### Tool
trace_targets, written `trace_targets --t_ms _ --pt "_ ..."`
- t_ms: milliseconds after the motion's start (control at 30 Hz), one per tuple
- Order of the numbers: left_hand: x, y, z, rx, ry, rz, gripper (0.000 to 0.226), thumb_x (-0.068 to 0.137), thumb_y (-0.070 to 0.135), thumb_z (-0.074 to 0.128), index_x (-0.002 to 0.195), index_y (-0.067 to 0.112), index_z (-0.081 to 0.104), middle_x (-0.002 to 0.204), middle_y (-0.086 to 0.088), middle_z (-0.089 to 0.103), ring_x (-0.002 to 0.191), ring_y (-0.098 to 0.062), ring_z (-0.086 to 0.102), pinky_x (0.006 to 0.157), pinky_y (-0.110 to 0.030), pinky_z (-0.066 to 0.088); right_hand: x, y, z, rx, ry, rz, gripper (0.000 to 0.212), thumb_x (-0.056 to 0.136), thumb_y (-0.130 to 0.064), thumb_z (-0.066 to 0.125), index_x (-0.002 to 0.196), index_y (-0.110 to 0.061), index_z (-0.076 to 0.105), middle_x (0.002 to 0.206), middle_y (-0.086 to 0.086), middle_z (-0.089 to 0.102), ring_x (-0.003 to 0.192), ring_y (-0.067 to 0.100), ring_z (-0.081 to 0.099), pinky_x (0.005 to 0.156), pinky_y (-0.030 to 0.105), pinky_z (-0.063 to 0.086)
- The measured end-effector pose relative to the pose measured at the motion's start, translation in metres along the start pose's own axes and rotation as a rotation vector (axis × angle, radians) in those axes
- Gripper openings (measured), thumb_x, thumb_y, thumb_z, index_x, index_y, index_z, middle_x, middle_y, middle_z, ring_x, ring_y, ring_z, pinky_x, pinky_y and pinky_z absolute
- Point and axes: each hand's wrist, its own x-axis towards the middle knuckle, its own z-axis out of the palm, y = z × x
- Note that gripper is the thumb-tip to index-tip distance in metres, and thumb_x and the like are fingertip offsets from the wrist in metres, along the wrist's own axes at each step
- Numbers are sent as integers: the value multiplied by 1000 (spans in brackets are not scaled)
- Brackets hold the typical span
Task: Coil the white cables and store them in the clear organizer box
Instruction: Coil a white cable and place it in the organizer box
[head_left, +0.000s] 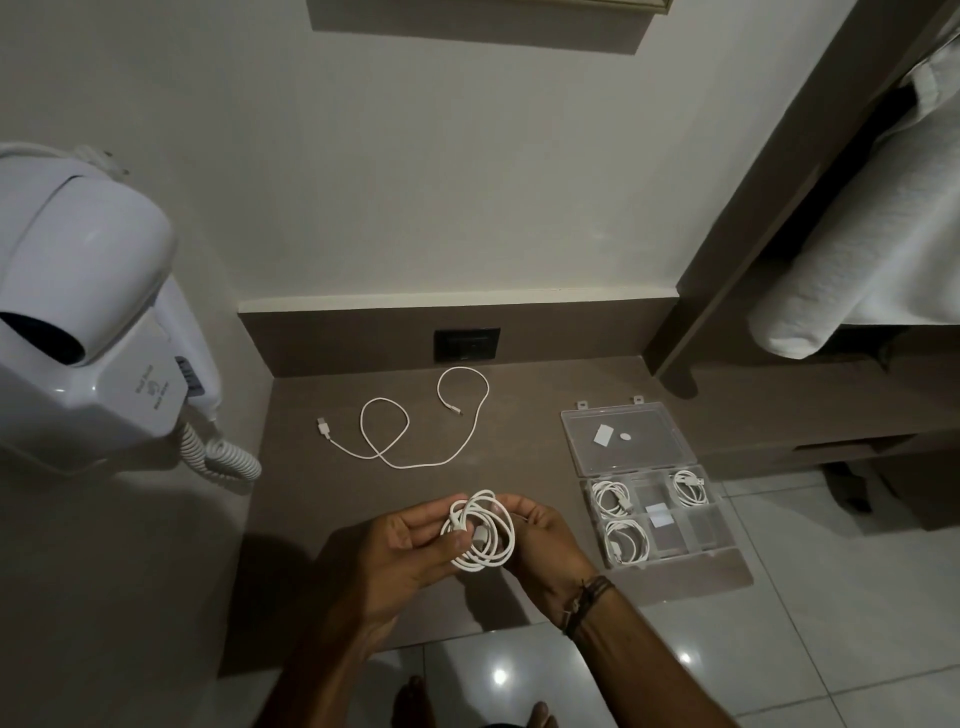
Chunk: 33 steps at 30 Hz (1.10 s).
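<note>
Between both hands I hold a coiled white cable (485, 530) above the front of the brown counter. My left hand (410, 553) pinches the coil's left side, and my right hand (540, 540) cups its right side. A second white cable (415, 421) lies loose and uncoiled on the counter behind my hands. The clear organizer box (667, 564) lies open at the counter's right end, its lid (631, 439) flat behind it. Three of its compartments each hold a coiled white cable (613, 496).
A white wall-mounted hair dryer (88, 322) with a curly cord hangs at the left. A black wall socket (466, 344) sits in the backsplash. A white towel (862, 249) hangs on a shelf at the right. Tiled floor lies below and to the right.
</note>
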Motion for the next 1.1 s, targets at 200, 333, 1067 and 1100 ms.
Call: trace_targets --t_ms 200,333,1067,1100 --pt "-1 -1 -1 -5 0 -9 40 82 2 76 116 21 74 113 -12 77 105 -26 74 76 -27 61 -5 -7 0 151 -207 199 28 89 -8 67 109 7 78 104 25 78 84 26 78 75 33 66" --pt "-3 -1 3 26 71 10 39 84 -9 70 117 11 73 105 -14 80 93 -24 77 67 -24 61 -11 -9 -5 148 -247 328 24 93 -6 65 112 -2 79 100 17 80 85 22 78 77 32 66" --pt "28 -18 30 230 102 -67 34 94 -13 50 123 -1 66 113 -22 74 103 -34 72 82 -43 63 -33 -11 -23 -337 -11 62 28 95 -13 53 113 -17 74 98 13 78 85 27 71 67 39 64" --pt "30 -19 33 236 87 -81 34 95 -12 49 122 0 66 113 -21 73 103 -33 72 79 -41 64 -33 -12 -28 -300 5 96 32 90 -13 52 110 -17 77 97 12 79 84 25 73 68 38 64"
